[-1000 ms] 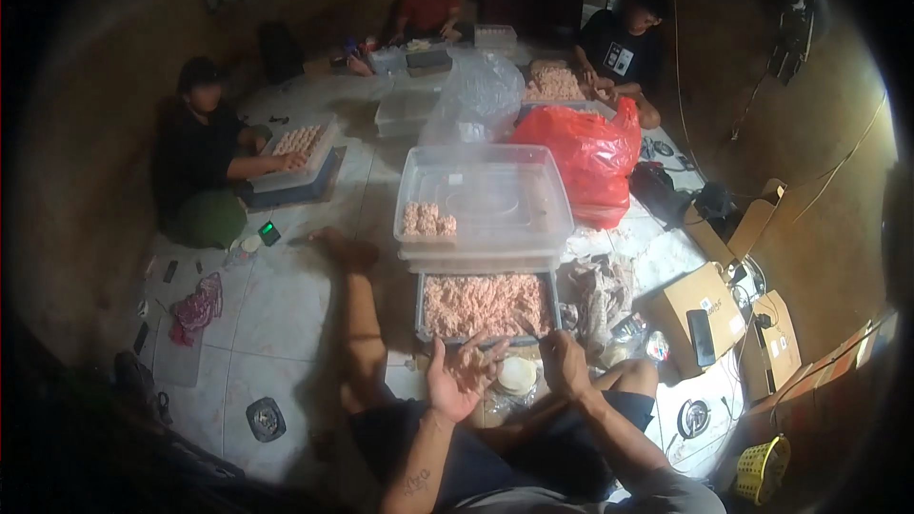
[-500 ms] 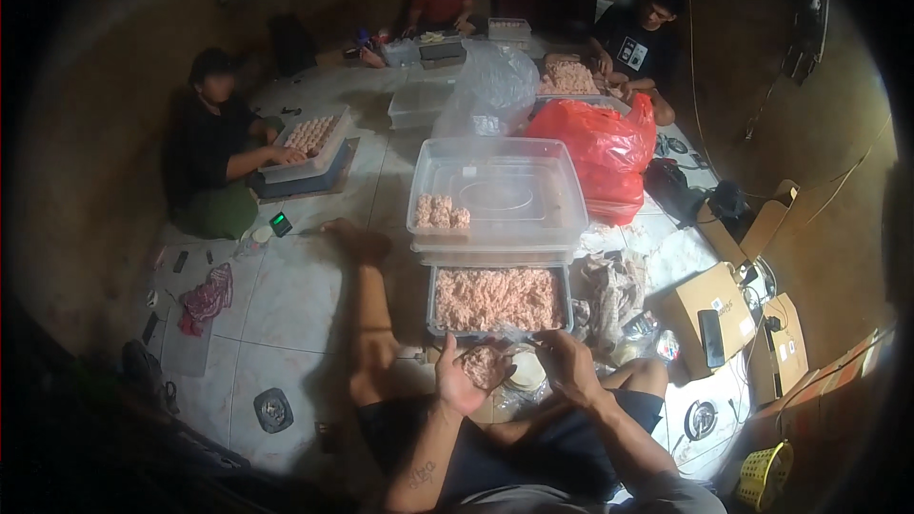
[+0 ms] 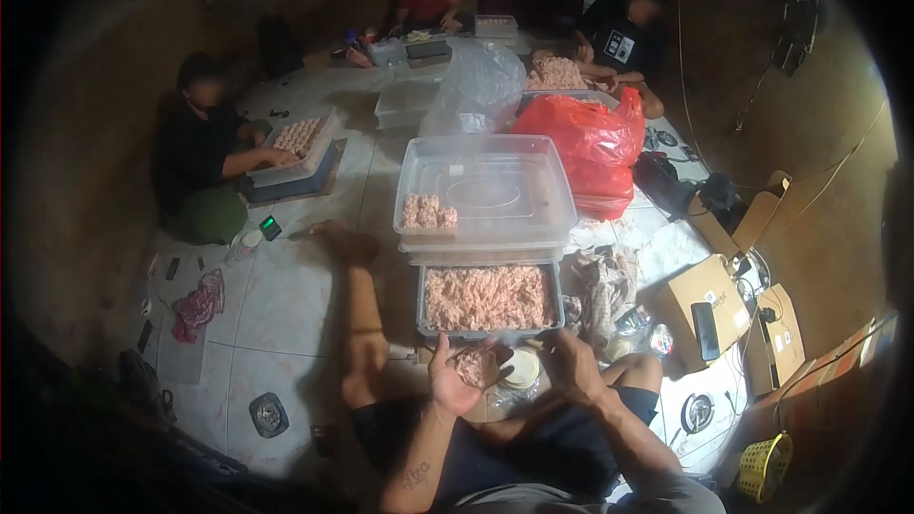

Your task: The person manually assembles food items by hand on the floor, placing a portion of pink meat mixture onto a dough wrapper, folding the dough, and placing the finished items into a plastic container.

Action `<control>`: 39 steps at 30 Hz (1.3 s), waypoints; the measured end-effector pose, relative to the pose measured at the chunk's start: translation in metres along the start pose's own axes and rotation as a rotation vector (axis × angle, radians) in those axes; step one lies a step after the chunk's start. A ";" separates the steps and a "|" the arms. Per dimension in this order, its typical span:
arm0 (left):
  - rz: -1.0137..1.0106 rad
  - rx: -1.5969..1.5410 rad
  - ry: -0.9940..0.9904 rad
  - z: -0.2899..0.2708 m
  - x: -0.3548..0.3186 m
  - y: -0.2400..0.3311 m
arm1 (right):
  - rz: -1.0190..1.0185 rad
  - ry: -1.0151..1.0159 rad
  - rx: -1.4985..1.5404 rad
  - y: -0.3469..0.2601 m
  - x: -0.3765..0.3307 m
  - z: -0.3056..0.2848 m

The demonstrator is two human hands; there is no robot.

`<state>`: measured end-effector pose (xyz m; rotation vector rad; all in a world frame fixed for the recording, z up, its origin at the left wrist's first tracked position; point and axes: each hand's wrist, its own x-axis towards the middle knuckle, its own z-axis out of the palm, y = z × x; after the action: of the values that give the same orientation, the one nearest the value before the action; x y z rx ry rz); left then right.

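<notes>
A bulging red plastic bag (image 3: 588, 148) with a glossy, crinkled skin stands at the far right of the stacked tubs, and a cloudy clear bag (image 3: 479, 86) puffs up behind them. To the right, brown cardboard boxes (image 3: 709, 305) lie on the pale tiled floor (image 3: 276, 305), one with a dark flat phone-like slab on top; a yellow mesh basket (image 3: 766, 466) sits at the lower right edge. Straight ahead of the person, a grey rectangular tray (image 3: 487, 300) is packed with pink, crumbly minced filling, and beyond it a clear lidded plastic container (image 3: 484, 192) holds a small cluster of shaped pieces in its near-left corner. The left hand (image 3: 460, 376) is open, palm up, cupping a lump of filling on a thin wrapper (image 3: 473, 365) just in front of the tray. The right hand (image 3: 569, 362) hovers close beside it, fingers loosely curled — whether it grips anything cannot be told. A small stack of pale round wrappers (image 3: 522, 368) lies between the hands.
</notes>
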<state>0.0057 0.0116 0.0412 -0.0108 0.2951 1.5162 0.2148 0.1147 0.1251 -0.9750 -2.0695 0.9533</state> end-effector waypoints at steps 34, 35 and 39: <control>-0.014 -0.047 0.090 -0.001 0.014 -0.013 | -0.191 -0.379 -0.016 0.006 -0.017 0.007; 0.024 -0.059 0.125 -0.003 0.012 -0.010 | -0.274 -0.336 -0.174 0.001 -0.019 0.003; 0.031 0.075 0.157 0.001 0.016 -0.010 | -0.298 -0.346 -0.192 0.009 -0.014 0.003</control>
<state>0.0159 0.0272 0.0369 -0.0663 0.4802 1.5369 0.2224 0.1061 0.1130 -0.5955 -2.5478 0.8204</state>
